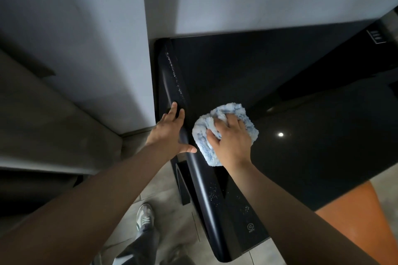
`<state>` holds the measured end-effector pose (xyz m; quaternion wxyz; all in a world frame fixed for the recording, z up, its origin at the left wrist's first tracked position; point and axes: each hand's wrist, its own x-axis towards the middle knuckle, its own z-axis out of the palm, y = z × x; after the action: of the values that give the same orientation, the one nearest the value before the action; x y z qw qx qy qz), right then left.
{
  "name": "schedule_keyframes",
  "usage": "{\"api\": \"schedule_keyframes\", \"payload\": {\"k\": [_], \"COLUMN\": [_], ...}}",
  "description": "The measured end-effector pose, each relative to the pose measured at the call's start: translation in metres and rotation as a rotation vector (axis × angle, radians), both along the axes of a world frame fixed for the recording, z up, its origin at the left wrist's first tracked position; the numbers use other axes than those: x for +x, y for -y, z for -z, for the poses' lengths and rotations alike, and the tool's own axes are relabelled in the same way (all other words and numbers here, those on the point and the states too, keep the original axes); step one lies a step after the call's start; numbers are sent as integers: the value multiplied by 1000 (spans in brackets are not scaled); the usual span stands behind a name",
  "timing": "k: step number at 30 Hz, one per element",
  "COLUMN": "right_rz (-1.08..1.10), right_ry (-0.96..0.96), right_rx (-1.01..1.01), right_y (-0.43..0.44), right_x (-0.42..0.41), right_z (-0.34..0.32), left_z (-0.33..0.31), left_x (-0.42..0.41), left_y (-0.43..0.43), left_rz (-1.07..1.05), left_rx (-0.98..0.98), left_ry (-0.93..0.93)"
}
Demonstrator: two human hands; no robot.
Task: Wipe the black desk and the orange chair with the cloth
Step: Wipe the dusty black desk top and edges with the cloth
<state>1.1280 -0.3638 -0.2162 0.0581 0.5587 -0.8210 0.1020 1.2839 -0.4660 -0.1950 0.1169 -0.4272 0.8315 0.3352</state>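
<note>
The black desk [301,135] is being wiped near its left edge, just in front of the grey wall [86,28]. The cloth [217,133], fluffy and blue and white, is bunched up and pressed flat on the shiny top. Small white specks can be seen along the rounded left edge of the desk, both above and below the hands, so that strip should be rubbed too. The cloth is best pushed in long, slow strokes, with the dirt carried off the edge and not spread around. A firm, flat press is needed, because smears show up easily on a glossy top.

The right hand [231,142] is laid over the cloth, with its fingers [233,121] curled down and closed on the fluff. The left hand [171,133] holds nothing. Its fingers are spread apart and rested on the rounded edge, with the thumb pointed toward the cloth, so the body is kept steady.

The orange chair [355,206] is seen low on the right, tucked partly under the desk. It looks not yet wiped.
</note>
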Motion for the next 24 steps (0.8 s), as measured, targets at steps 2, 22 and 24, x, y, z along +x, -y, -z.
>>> {"api": "schedule_keyframes", "payload": {"k": [2,22,24], "right_rz": [0,23,22], "right_ry": [-9,39,40], "right_rx": [-8,-14,-13], "right_y": [-6,-98,-107], "right_x": [1,17,19], "right_z": [0,-2,-4], "left_z": [0,-8,-9], "left_x": [-1,4,8], "left_y": [-1,-29,-47], "left_rz": [-3,-46,19], "left_rx": [-2,-42,-103], "left_ry": [5,-146,-112]}}
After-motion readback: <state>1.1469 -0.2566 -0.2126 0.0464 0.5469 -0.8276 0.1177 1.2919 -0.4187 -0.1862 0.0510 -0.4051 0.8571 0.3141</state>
